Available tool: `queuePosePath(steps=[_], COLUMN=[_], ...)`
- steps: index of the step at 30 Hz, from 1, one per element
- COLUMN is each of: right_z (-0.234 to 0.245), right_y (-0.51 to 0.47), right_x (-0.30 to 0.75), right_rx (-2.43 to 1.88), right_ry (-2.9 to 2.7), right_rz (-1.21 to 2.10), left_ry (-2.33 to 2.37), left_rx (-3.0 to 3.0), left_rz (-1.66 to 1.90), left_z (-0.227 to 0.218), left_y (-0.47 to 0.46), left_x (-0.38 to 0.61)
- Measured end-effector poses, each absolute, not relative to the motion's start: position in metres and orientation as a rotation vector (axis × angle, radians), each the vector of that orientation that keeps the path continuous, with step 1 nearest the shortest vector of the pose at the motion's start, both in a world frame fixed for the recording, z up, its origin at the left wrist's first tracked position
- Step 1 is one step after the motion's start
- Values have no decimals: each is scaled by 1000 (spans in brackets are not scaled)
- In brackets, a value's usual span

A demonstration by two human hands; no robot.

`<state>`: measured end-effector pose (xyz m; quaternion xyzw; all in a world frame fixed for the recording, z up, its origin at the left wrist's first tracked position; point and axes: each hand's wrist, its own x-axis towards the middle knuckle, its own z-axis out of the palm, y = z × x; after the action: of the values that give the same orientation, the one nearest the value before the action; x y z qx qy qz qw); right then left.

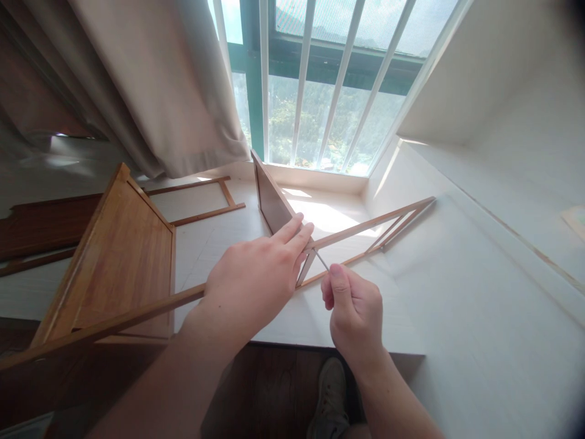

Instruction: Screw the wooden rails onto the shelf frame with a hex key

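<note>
Thin metal key worked at a corner joint of the wooden frame, which lies on the white ledge below the window.
Left hand is uncurled, fingers stretched flat over the joint, bracing frame against the dark panel. Right hand is fisted round the key, thumb up, wrist low. Likely best to keep the key straight in line and the press steady.

A: The left hand?
B: Reaching forward, palm down, fingers extending flat and together.
A: And right hand?
B: Holding a loose fist, thumb pressing against forefinger, forearm entering from below.
</note>
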<state>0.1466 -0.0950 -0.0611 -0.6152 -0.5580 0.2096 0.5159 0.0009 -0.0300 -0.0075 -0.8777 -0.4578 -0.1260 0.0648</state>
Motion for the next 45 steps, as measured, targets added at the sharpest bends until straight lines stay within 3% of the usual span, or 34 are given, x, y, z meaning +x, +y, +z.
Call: queuePosePath(steps=[9, 22, 30, 35, 39, 45], right_z=[-67, -58, -55, -50, -44, -41], right_y=[-95, -96, -101, -104, -99, -95], right_x=[142, 154, 154, 159, 164, 164], right_rx=[-1440, -1575, -1594, -1452, -1390, -1118], right_ry=[-1205, -1593, -1521, -1250, -1128, -861], right_rz=[671, 321, 369, 681, 812, 1054], left_ry=[-1426, -1412, -1412, -1396, -1335, -1286], left_rx=[-2633, -2691, -2721, -2705, -2778, -2812], left_rz=[-346, -375, -428, -441, -597, -1192], left_z=[-7, -6, -7, -7, -4, 6], left_y=[-31, -31, -31, -31, -28, -29], left_x=[2, 1, 1, 1, 0, -5])
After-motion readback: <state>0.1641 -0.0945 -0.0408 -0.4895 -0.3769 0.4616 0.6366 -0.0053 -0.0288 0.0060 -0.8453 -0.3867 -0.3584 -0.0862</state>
